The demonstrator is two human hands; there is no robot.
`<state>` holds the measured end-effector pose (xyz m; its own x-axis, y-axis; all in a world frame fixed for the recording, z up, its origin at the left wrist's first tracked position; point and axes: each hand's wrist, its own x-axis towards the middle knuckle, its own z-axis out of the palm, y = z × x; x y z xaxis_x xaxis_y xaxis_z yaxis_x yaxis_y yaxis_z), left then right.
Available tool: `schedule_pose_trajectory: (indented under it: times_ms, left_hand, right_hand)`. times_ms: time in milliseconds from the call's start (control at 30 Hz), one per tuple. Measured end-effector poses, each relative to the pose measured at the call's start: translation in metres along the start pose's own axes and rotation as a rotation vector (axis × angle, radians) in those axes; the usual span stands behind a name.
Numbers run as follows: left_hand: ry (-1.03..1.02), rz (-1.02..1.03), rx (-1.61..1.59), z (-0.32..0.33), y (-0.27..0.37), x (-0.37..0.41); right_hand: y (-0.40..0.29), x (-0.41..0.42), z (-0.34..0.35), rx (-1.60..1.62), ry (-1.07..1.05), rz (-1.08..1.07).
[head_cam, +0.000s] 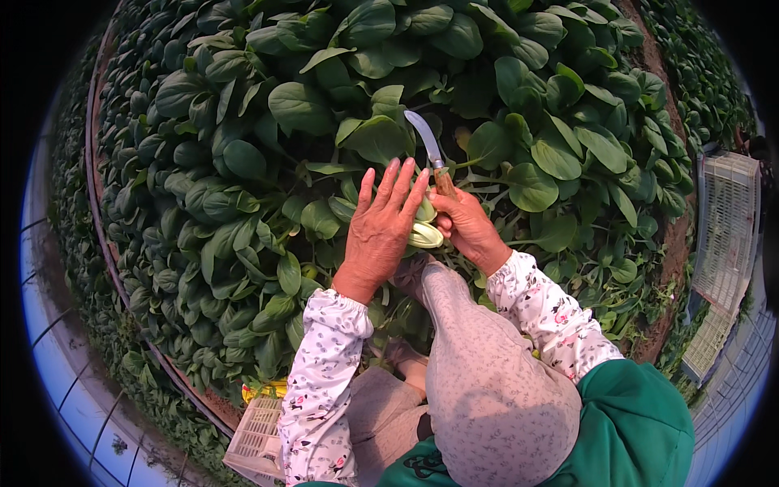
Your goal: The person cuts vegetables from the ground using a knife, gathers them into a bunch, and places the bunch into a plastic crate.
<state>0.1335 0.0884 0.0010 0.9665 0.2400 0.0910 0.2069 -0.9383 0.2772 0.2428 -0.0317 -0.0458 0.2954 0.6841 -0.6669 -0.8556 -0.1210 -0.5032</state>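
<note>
My right hand is closed round the wooden handle of a curved-blade knife, whose blade points up and away from me. Just left of it, my left hand is seen from the back, its fingers extended and spread. Pale green stem bases of cut bok choy show between the two hands, partly hidden under the left palm. Whether the left hand grips them cannot be told. Leafy bok choy plants stand in front of and beside both hands.
Dense bok choy surrounds my legs. A pale plastic crate sits at the lower left beside a yellow item. More pale crates stand at the far right, past a strip of bare soil. A dark pipe or hose runs along the left.
</note>
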Motion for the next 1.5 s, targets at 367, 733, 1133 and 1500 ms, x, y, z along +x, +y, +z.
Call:
schedule_pose_trajectory:
  times_ms: [367,733,1133,1500]
  left_hand:
    - [0.012,0.07,-0.141,0.003,-0.008,0.003]
    - [-0.139,-0.129,0.282,0.001,-0.104,0.046]
    - [-0.228,-0.402,0.163,0.017,-0.108,-0.007]
    - [-0.029,-0.37,-0.017,-0.005,-0.088,-0.021]
  right_hand:
    - [-0.003,0.013,-0.033,-0.148,0.297,-0.199]
    - [-0.001,0.064,0.01,-1.087,0.232,-0.513]
    - [0.006,0.103,0.01,-1.03,0.225,-0.338]
    - [0.004,0.076,-0.013,-1.091,0.005,-0.18]
